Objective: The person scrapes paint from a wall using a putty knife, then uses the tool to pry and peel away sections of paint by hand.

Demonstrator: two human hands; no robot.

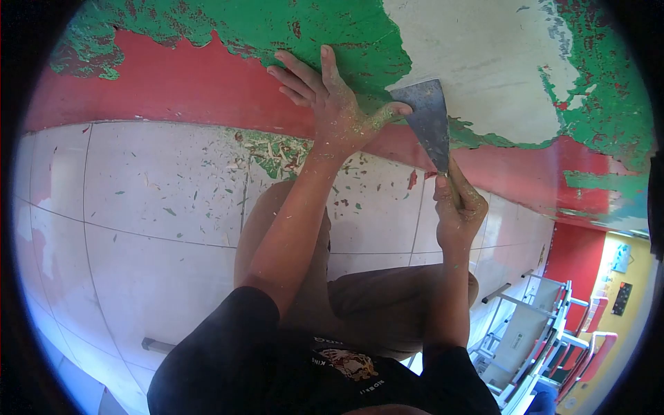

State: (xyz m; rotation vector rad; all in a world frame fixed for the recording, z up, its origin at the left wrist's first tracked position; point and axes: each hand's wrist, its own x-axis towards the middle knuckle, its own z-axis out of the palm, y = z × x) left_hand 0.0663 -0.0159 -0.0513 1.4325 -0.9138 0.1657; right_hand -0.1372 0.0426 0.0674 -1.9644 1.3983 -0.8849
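Note:
My right hand (460, 211) is closed round the handle of a paint scraper (427, 121) with a wide grey metal blade. The blade's broad edge meets the wall at the border between green paint (325, 28) and a bare whitish patch (477, 62). My left hand (339, 111) lies with its fingers spread on the wall, over the green and red paint, and its thumb tip is at the corner of the blade. Paint dust and small flakes cling to the left hand and wrist. The scraper's handle is mostly hidden by my right hand.
Paint chips (277, 155) are scattered over the white tiled floor (159, 180) below the red lower wall band (187, 86). My bent legs (387, 297) are close to the wall. At the right stand metal-framed furniture (519, 332) and red chairs (595, 353) before a yellow wall.

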